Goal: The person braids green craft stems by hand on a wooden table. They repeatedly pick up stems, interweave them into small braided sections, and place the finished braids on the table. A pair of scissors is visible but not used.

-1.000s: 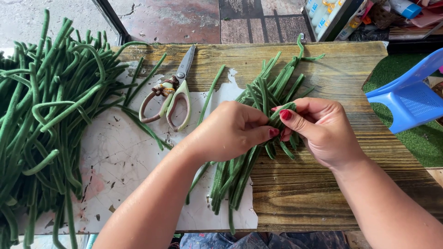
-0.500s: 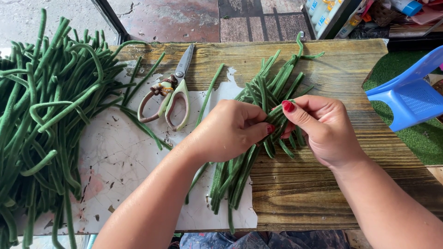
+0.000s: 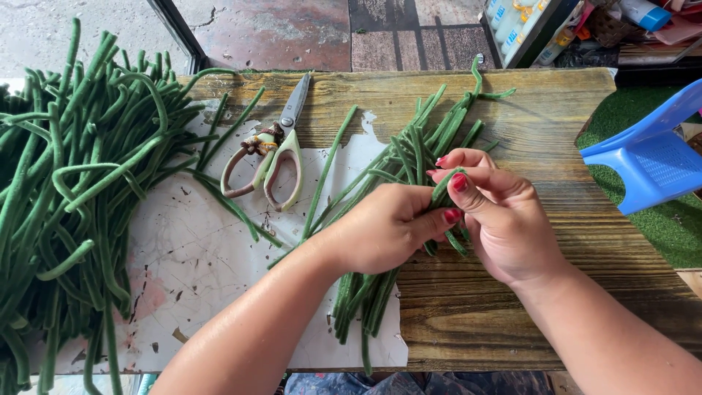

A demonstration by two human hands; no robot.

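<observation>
My left hand [image 3: 384, 228] hides where the bean bundle [image 3: 398, 219] is pinched, pile of long beans [image 3: 80, 197] cut off far left of it, both hands closed on the bundle, right hand [image 3: 504, 219] fingertips [image 3: 458, 181] clamping one bent bean, scissors [image 3: 274, 150] up-left of the grip.

Scissors [image 3: 272, 150] lie on the wooden table [image 3: 556, 146]; a blue plastic stool [image 3: 647, 157] stands beside it.

Rough-grained wooden table [image 3: 556, 132], stained matt white sheet [image 3: 197, 271], metal-bladed scissors [image 3: 274, 146], glossy blue plastic chair [image 3: 647, 157].
</observation>
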